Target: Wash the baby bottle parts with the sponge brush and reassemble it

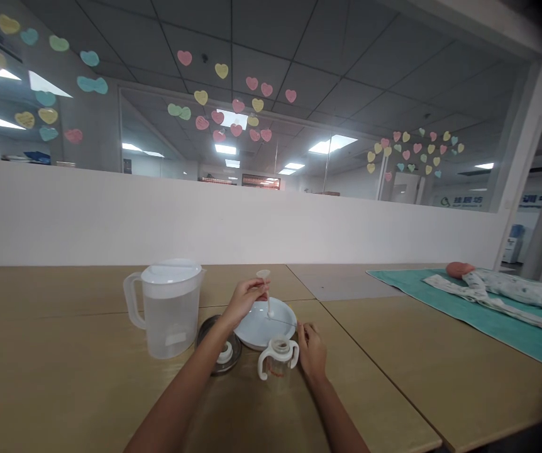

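Observation:
My left hand (247, 301) is closed, pinching a straw nipple (263, 275) upright by its stem. Its thin tube (268, 303) hangs down over a white bowl (247, 336) and ends in a small pale weight (270, 314). At the bowl's right rim my right hand (312, 349) is closed on a thin stick (284, 321), whose far end points to that weight; whether they touch I cannot tell. Nearer me stands a clear baby bottle (278, 366) with white handles, its top uncovered. A white bottle ring (224, 353) lies on a dark round dish (209, 327), partly behind my left forearm.
A translucent lidded pitcher (171, 314) stands to the left of the dish. On the right, a doll (459, 270) in patterned clothing lies on a green mat (525, 333). A white wall (233, 226) with a window above it runs behind the table (63, 377).

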Demonstrator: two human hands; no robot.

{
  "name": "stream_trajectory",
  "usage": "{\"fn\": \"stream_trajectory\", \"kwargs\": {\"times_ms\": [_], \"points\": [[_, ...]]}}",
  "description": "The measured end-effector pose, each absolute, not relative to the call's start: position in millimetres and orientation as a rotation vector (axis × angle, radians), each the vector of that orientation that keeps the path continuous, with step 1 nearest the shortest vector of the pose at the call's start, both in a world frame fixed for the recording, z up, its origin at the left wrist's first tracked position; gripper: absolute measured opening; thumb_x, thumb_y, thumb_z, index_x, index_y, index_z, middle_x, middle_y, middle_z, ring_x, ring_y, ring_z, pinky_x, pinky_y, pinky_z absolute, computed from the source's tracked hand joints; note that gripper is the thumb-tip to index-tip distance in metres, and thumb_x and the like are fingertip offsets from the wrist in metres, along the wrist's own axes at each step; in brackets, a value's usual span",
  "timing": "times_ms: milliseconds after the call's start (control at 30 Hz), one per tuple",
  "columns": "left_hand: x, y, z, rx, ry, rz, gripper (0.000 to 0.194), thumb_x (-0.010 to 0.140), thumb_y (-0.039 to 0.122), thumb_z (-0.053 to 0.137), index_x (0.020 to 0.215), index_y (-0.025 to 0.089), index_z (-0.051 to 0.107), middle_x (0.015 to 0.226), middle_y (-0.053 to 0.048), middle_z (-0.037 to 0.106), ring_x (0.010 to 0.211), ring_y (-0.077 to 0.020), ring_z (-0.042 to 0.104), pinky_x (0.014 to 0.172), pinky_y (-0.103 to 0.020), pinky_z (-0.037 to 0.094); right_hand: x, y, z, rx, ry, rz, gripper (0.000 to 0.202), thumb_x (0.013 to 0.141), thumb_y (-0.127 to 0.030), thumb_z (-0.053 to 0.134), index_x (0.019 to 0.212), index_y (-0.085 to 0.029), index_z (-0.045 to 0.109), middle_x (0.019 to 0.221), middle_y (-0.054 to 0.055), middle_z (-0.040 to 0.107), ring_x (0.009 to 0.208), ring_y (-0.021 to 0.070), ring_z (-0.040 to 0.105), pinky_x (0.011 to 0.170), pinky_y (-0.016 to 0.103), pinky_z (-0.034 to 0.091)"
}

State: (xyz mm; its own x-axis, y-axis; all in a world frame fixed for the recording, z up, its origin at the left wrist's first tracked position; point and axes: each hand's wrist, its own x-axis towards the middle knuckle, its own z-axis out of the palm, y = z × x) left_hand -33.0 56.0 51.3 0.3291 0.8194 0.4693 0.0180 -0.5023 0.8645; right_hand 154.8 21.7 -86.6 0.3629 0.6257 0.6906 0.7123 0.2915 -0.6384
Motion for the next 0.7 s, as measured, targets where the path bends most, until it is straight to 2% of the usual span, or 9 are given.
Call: {"fn": "stream_trajectory", "kwargs": {"times_ms": [167, 400, 567, 700], "points": [[-29.9, 30.3, 69.2, 1.784, 0.613, 1.102, 0.044, 0.070, 0.045, 0.070, 0.098, 0.011, 0.068, 0.080, -0.005, 0.067, 0.072, -0.0143, 0.061, 0.074, -0.029, 0.051, 155.0, 21.3, -86.5, -1.391, -1.311, -0.050, 0.059, 0.090, -0.061, 0.025, 0.069, -0.020, 0.061, 0.074, 0.007, 0.061, 0.067, 0.0181, 0.057, 0.062, 0.027, 0.037], [-27.1, 24.5, 62.1, 2.014, 0.659, 0.834, 0.037, 0.075, 0.038, 0.064, 0.098, 0.010, 0.069, 0.081, -0.006, 0.070, 0.071, -0.0152, 0.062, 0.071, -0.027, 0.048, 155.1, 20.0, -87.2, -1.402, -1.301, -0.020, 0.059, 0.089, -0.063, 0.026, 0.069, -0.020, 0.062, 0.074, 0.007, 0.062, 0.065, 0.0178, 0.058, 0.059, 0.026, 0.036], [-33.6, 22.8, 59.2, 2.391, 0.688, 0.510, 0.020, 0.072, 0.026, 0.064, 0.085, 0.015, 0.074, 0.081, -0.002, 0.073, 0.077, -0.0176, 0.062, 0.071, -0.023, 0.044, 154.5, 18.0, -86.1, -1.402, -1.317, -0.026, 0.058, 0.089, -0.062, 0.028, 0.066, -0.020, 0.061, 0.075, 0.007, 0.062, 0.066, 0.0175, 0.057, 0.060, 0.026, 0.037], [-37.2, 22.9, 58.7, 2.579, 0.783, 0.405, 0.021, 0.068, 0.022, 0.066, 0.087, 0.023, 0.076, 0.087, 0.000, 0.074, 0.083, -0.0185, 0.063, 0.075, -0.023, 0.043, 153.7, 17.7, -85.3, -1.385, -1.329, -0.032, 0.058, 0.088, -0.063, 0.029, 0.065, -0.020, 0.061, 0.073, 0.006, 0.062, 0.064, 0.0172, 0.056, 0.060, 0.026, 0.037]]}}
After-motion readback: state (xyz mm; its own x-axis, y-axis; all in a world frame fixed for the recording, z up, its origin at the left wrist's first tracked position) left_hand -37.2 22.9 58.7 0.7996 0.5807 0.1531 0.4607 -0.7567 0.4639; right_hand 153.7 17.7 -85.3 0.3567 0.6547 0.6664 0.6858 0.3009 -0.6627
